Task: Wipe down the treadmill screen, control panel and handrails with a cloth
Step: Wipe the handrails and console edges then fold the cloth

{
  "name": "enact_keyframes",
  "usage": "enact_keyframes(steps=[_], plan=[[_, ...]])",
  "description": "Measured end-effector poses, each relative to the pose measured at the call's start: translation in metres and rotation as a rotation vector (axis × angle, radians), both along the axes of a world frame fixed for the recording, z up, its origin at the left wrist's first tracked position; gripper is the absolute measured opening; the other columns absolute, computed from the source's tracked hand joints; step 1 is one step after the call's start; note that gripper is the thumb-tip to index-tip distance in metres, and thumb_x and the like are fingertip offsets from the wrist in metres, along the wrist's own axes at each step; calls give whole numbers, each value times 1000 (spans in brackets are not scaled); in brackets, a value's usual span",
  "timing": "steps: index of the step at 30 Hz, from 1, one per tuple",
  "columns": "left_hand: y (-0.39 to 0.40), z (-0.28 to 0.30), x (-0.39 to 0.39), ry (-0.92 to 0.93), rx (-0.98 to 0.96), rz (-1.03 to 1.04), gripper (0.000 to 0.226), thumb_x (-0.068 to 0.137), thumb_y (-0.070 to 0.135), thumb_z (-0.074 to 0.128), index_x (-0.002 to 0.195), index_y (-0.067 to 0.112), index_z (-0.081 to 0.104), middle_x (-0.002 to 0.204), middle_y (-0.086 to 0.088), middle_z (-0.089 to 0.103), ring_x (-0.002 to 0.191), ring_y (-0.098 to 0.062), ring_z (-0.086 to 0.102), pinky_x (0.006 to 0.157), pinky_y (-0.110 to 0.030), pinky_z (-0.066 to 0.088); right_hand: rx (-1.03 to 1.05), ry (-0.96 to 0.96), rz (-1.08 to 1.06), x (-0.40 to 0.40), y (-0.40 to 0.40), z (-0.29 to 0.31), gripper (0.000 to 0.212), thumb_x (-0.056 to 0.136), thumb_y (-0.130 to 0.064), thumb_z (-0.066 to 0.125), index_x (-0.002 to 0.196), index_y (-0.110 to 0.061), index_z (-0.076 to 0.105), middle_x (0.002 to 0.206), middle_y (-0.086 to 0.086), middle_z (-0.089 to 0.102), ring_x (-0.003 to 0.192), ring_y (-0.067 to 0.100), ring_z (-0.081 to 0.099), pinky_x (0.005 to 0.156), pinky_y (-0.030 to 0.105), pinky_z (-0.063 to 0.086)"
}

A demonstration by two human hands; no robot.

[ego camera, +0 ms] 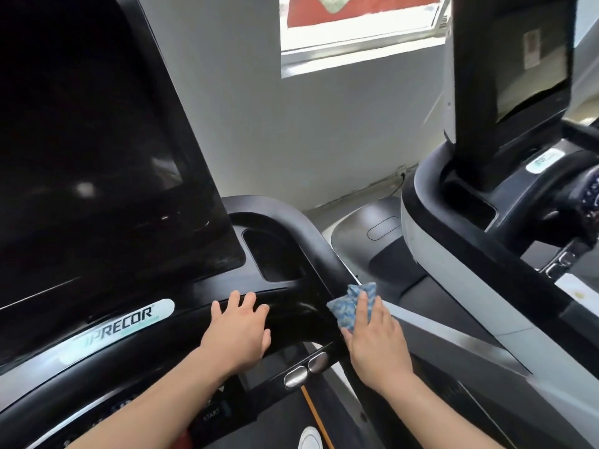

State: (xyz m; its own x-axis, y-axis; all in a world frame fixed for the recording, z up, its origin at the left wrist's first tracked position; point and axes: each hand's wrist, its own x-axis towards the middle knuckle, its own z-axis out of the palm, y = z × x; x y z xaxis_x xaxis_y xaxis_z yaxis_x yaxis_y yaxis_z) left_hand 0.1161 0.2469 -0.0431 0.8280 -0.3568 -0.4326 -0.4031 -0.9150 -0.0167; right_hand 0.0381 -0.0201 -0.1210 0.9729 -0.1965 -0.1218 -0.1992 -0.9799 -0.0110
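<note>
A large dark treadmill screen (97, 150) fills the left of the head view. Below it runs the glossy black console with a Precor badge (120, 322) and a recessed cup pocket (275, 257). My left hand (240, 332) rests flat on the black console bar, fingers spread and straight. My right hand (372, 341) presses a blue patterned cloth (351, 304) against the right black handrail (327, 257), fingers extended over the cloth. Two metal pulse sensors (306, 371) sit on the crossbar just below my hands. The control panel shows only partly at the lower left.
A second treadmill (453, 254) with its own screen (509, 79) stands close on the right. A grey wall with a window (359, 30) lies ahead. A narrow floor gap separates the two machines. A white shoe tip (309, 439) shows on the belt below.
</note>
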Motion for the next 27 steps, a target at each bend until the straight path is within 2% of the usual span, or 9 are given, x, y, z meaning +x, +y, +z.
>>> enact_keyframes(steps=[5,8,11,14,17,19,21,23,27], plan=[[-15,15,8,41,10,37,48,103,49,40,145,26,45,147,-5,46,139,-34,35,118,-65,22,-27,-15,-17,-25,3,1,67,96,-34,37,149,6,50,141,39,56,129,51,59,98,57,56],[-20,16,10,14,-75,-23,48,103,49,39,145,27,47,147,-2,50,137,-31,40,119,-58,25,52,-80,-38,-33,7,9,53,95,-27,43,136,0,64,133,27,66,124,44,64,101,52,56],[-26,17,6,89,-332,-47,50,101,51,44,147,31,51,147,5,55,137,-21,46,117,-42,35,469,-232,-144,-29,20,39,35,102,-36,39,97,-21,70,102,-6,69,102,17,61,94,30,47],[-36,28,-2,313,-635,76,47,99,52,56,144,38,55,138,12,62,124,-5,58,108,-27,44,1084,-210,-458,-12,40,77,39,106,-30,56,80,-5,68,75,5,72,69,10,65,66,25,47],[-44,36,-8,602,-922,310,46,94,48,71,138,42,57,125,9,67,107,-4,68,93,-28,57,1796,-80,-665,2,57,97,42,109,-31,54,102,3,78,98,20,78,85,33,74,80,40,58],[-43,38,-8,601,-1063,467,42,83,46,81,122,44,65,114,-1,68,100,-16,72,87,-41,62,2069,-2,-710,4,65,105,45,107,-35,57,119,6,73,117,31,73,101,43,73,92,52,59],[-36,37,-2,410,-1059,499,28,77,43,83,102,39,70,94,1,69,83,-14,69,85,-51,60,2065,7,-647,6,68,107,49,101,-30,70,128,9,61,124,37,67,109,48,70,99,58,55],[-26,39,4,399,-1119,549,21,77,37,83,93,30,71,83,0,65,77,-14,64,85,-58,59,1967,-6,-620,10,68,103,44,94,-13,75,126,12,56,122,39,67,106,47,71,94,54,57],[-14,55,3,469,-1303,652,13,95,10,76,105,6,69,91,-12,62,83,-23,69,82,-60,62,2026,61,-653,20,67,104,33,105,-10,52,128,10,65,122,34,70,115,47,69,101,56,54]])
